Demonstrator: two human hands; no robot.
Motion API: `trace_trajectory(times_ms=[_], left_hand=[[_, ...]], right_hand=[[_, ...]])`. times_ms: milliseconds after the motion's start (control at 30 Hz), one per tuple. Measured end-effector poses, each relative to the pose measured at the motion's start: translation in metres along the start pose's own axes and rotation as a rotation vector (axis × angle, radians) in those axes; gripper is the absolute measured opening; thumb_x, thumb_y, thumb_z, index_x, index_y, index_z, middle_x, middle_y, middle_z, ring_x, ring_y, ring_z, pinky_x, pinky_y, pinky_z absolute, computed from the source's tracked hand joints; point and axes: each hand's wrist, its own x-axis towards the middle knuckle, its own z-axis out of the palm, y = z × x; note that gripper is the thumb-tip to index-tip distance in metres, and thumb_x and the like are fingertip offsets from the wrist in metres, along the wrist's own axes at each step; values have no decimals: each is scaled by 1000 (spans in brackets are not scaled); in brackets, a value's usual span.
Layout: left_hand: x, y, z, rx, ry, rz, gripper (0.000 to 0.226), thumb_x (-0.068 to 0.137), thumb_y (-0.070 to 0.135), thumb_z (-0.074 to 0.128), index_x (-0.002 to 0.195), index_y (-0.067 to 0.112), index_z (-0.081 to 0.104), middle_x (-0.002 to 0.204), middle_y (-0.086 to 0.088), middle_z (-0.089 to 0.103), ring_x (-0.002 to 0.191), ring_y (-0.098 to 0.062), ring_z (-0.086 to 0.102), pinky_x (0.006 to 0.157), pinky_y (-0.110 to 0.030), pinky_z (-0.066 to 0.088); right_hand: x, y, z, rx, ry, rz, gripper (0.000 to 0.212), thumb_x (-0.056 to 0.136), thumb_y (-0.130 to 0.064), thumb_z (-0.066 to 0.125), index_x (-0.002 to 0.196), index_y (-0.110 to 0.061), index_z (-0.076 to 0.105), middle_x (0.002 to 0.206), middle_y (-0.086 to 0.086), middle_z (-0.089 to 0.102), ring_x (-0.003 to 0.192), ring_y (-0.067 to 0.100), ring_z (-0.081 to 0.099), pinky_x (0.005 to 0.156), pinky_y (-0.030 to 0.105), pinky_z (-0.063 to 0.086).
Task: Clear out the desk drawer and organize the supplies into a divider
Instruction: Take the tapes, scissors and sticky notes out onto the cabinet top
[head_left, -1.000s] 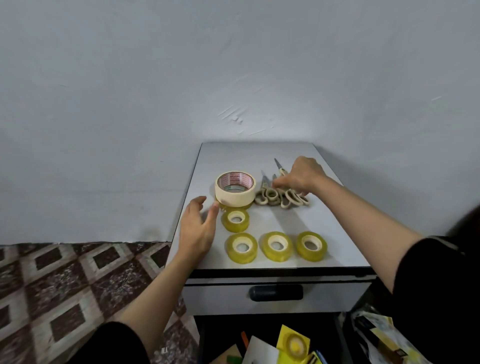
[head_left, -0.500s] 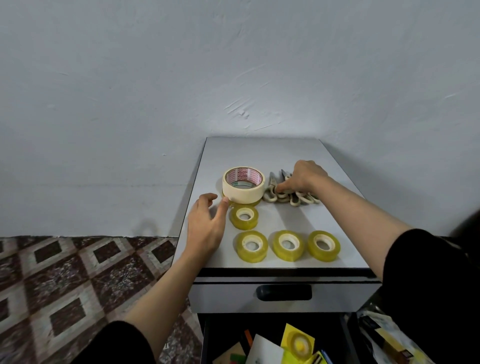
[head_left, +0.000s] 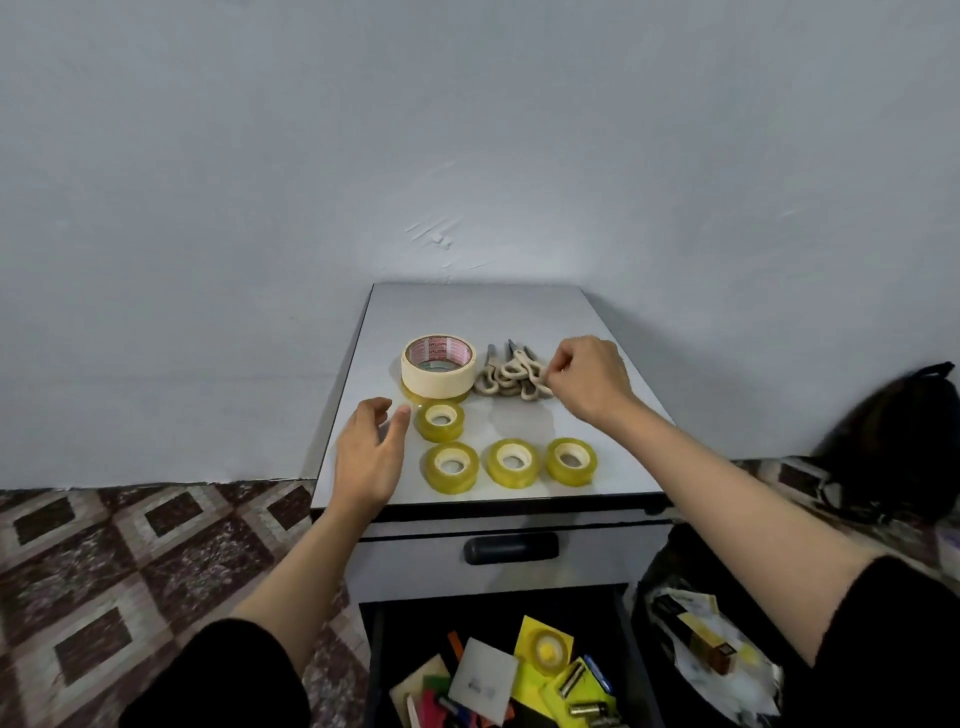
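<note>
Sorted supplies are lying on the grey flat-topped bench (head_left: 483, 317). 4 small yellow transparent tape rolls (head_left: 513, 461) are sitting grouped at the front. Behind them a wide cream masking tape roll (head_left: 439, 366) is resting on another yellow roll, apparently to save room. Just beside it, several beige-handled metal scissors (head_left: 511, 376) are lying bunched, long axes running front to back, blades pointing toward the wall and loops toward the person. The right hand (head_left: 589, 382) is curling its fingers and appears to be pinching the outermost loop, probably squaring the bundle. The left hand (head_left: 371, 457) is hovering near the rolls, fingers loosely spread. The open dark drawer (head_left: 374, 649) below is holding mixed supplies. No divider is showing.
</note>
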Motion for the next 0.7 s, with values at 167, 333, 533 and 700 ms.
trace_trajectory(times_ms=[167,333,533,700], left_hand=[[-32,-1,-8,86,-22,59,42,97,30,45,129,3,47,131,-12,53,118,-22,50,91,-26,36],[-68,-10,-22,270,-69,262,37,93,17,54,125,0,48,126,-15,50,115,-27,50,93,-24,35],[-161,-64,-42,212,-7,212,26,89,6,56,115,3,55,122,-10,48,105,-18,52,85,-27,44],[-207,-126,-40,296,-241,-90,24,91,11,54,116,9,54,113,-5,50,103,-21,54,85,-31,45]], right_hand=[[-77,26,-13,170,-86,-12,24,80,-12,70,61,-12,56,56,-8,50,59,7,50,60,17,36],[-143,62,-1,281,-150,30,36,77,-11,74,51,-15,49,47,-6,44,45,4,38,46,12,34],[-212,109,51,279,-331,142,35,75,-14,77,51,-20,52,51,-6,50,50,5,45,48,12,34],[-246,126,95,223,-513,212,27,71,-18,81,57,-18,58,61,-3,58,59,9,50,58,23,40]])
